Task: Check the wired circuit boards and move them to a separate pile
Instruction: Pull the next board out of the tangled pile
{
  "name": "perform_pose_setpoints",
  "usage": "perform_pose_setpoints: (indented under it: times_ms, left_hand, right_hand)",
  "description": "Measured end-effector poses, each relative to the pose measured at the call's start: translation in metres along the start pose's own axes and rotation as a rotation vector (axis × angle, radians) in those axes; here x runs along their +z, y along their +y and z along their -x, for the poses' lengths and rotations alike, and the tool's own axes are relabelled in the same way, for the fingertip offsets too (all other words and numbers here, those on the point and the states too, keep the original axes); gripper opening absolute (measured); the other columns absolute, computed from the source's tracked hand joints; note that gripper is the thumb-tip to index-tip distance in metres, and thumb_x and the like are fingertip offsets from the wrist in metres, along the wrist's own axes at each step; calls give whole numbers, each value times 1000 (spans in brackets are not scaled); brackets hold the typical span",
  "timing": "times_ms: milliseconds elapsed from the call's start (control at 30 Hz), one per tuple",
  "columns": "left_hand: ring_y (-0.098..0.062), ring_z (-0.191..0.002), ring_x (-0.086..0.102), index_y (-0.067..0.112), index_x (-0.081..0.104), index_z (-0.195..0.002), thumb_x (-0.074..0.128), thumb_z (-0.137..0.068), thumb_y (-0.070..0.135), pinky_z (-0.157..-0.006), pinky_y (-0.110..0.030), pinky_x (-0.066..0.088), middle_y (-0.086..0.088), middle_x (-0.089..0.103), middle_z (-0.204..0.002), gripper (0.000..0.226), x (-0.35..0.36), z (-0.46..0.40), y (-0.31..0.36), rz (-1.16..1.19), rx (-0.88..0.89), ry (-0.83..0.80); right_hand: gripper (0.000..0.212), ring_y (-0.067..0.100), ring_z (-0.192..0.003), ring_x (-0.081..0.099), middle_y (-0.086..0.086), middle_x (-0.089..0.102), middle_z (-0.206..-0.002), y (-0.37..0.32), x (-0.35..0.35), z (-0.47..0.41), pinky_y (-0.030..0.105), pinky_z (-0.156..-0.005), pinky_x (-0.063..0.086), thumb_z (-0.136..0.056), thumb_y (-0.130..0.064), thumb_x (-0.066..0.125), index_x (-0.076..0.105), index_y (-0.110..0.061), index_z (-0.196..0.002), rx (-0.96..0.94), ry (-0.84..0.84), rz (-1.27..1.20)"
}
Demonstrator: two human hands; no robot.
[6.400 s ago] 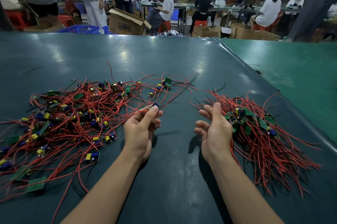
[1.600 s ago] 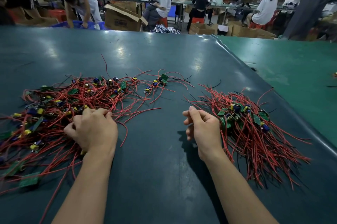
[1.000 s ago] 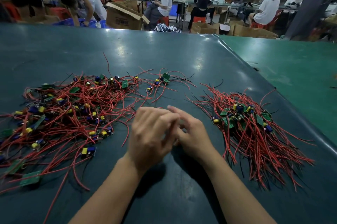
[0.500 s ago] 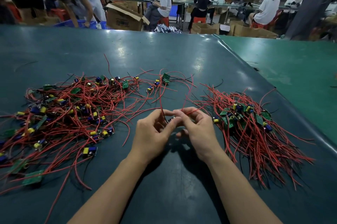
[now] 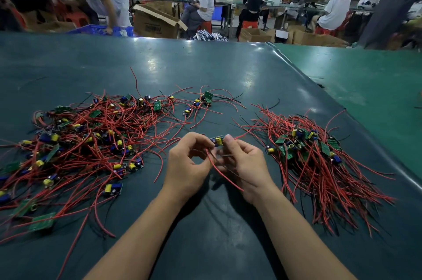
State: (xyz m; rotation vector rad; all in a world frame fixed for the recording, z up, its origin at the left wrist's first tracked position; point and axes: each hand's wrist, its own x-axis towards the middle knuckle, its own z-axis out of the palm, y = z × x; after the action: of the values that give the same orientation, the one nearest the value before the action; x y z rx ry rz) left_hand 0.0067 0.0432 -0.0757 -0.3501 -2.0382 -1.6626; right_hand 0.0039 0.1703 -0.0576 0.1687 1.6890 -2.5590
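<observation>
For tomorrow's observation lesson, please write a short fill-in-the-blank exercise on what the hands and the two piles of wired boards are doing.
1. Both hands, left hand and right hand, hold one small ____ between them.
2. The wires on it are ____ in colour.
3. The tidier pile lies to the person's ____.
4. The piles rest on a dark green ____.

Missing words: board; red; right; table
</observation>
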Motion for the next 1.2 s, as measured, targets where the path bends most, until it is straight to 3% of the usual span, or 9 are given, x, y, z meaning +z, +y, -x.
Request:
perform_pose_setpoints:
  times_ms: [67,133,267,367,767,1033,1100,1200]
  left_hand:
    - [-14,-70,63,15,62,-95,75,-77,-5,-70,-23,53,4,64,-78,30,1,1,1,-7,13,-39]
    - [-15,-72,64,18,61,-108,77,-76,-5,-73,-23,54,4,64,-78,42,0,0,3,3,-12,-86]
    - [-19,-71,69,18,70,-88,81,-73,-3,-70,-31,57,0,73,-79,28,0,1,3,24,-67,-107]
    - [-7,-65,66,12,72,-79,81,-70,-9,-66,-21,54,6,73,-72,25,1,2,4,108,-116,-85]
    - [-6,-66,66,19,67,-74,76,-60,25,-66,-17,53,11,72,-74,18,-1,7,8,262,-30,-46]
    - [-2,-68,67,18,67,-78,78,-64,17,-67,-14,52,15,73,-76,18,-1,5,8,229,5,103]
    - [0,-66,66,19,68,-80,81,-70,5,-67,-14,53,16,73,-76,21,-2,0,5,196,-32,204]
    - [1,-68,67,20,69,-84,77,-77,2,-70,-17,56,15,73,-77,21,-3,-4,2,184,-53,263]
  right_hand:
    - [17,8,-40,46,0,52,-54,0,-3,-2,17,-35,35,-95,-15,61,67,-2,-85,-58,52,56]
    - [14,9,-41,44,0,54,-54,0,-4,-4,17,-35,32,-94,-11,62,70,-2,-87,-66,43,65]
    - [22,14,-44,46,5,59,-55,0,-6,-5,17,-38,37,-91,-10,66,74,-9,-70,-61,57,81]
    - [26,5,-36,38,-4,49,-47,-8,-15,-9,15,-32,27,-94,-13,62,74,-11,-71,-139,139,93]
    - [28,3,-36,40,-5,50,-49,-22,-33,-20,14,-32,25,-98,-9,55,65,-2,-73,-218,366,-301]
    - [34,5,-36,40,-5,50,-51,-24,-33,-17,15,-31,24,-102,-21,50,67,-3,-78,-222,359,-344]
    - [34,4,-35,41,-5,55,-53,-24,-33,-16,14,-29,23,-102,-28,50,67,-4,-86,-163,341,-304]
    - [26,5,-37,43,-4,58,-58,-14,-23,-9,14,-29,22,-96,-27,61,67,-3,-90,-63,212,3]
